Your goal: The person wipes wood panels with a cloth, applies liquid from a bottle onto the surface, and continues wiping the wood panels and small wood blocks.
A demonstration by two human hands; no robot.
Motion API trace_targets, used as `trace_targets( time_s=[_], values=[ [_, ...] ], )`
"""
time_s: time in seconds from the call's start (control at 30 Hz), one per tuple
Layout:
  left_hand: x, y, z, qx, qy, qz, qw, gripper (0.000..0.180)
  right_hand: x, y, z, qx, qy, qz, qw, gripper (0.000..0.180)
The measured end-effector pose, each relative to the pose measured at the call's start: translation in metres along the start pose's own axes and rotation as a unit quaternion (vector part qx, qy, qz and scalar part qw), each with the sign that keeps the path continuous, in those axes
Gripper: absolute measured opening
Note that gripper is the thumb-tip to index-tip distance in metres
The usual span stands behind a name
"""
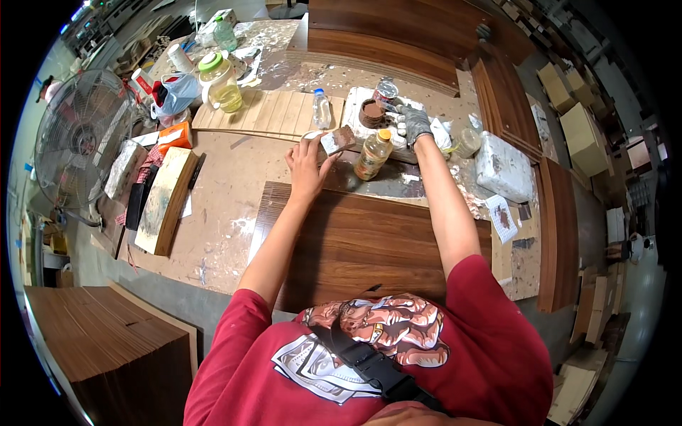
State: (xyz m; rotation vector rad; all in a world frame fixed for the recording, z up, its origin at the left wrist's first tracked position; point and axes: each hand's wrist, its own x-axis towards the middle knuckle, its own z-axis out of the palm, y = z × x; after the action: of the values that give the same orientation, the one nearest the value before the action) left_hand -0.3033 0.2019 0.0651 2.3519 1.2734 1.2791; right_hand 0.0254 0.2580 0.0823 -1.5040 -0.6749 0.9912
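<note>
My bare left hand (pixel 305 169) is closed on the pale end of a small flat scraper (pixel 339 140), which is smeared with brown paste. A grey glove covers my right hand (pixel 413 124), reaching over the worktable beside an open tub of brown paste (pixel 372 113). Its fingers are bent round a thin, pale tool, too small to name, that points toward the tub. Between my hands stands a bottle with an orange-yellow cap (pixel 374 154). A wood-grain panel (pixel 376 238) lies flat in front of me, below both forearms.
A clear bottle with a blue cap (pixel 322 108) and a green-lidded jug (pixel 222 85) stand farther left. Behind the tub is a metal can (pixel 386 89). A white foam block (pixel 504 167) sits at right. A large fan (pixel 84 138) stands beyond the table's left side.
</note>
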Motion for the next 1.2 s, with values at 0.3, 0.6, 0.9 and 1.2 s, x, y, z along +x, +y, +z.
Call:
trace_targets(
  time_s=[0.3,0.6,0.9,1.2],
  values=[
    [-0.001,-0.003,0.001,0.012,-0.005,-0.004,1.0,0.058,-0.044,-0.029,-0.006,0.119,-0.062,0.056,0.989,0.013],
    [-0.003,-0.004,0.0,0.013,0.001,-0.001,1.0,0.059,-0.164,-0.027,0.058,-0.202,-0.036,-0.211,0.956,0.025],
    [-0.005,-0.007,0.003,0.019,-0.006,-0.005,1.0,0.058,-0.196,-0.004,0.068,-0.429,-0.026,-0.398,0.81,0.031],
    [-0.008,-0.009,0.001,0.03,-0.002,0.004,1.0,0.059,-0.194,-0.001,0.08,-0.415,0.014,-0.43,0.802,0.032]
  ],
)
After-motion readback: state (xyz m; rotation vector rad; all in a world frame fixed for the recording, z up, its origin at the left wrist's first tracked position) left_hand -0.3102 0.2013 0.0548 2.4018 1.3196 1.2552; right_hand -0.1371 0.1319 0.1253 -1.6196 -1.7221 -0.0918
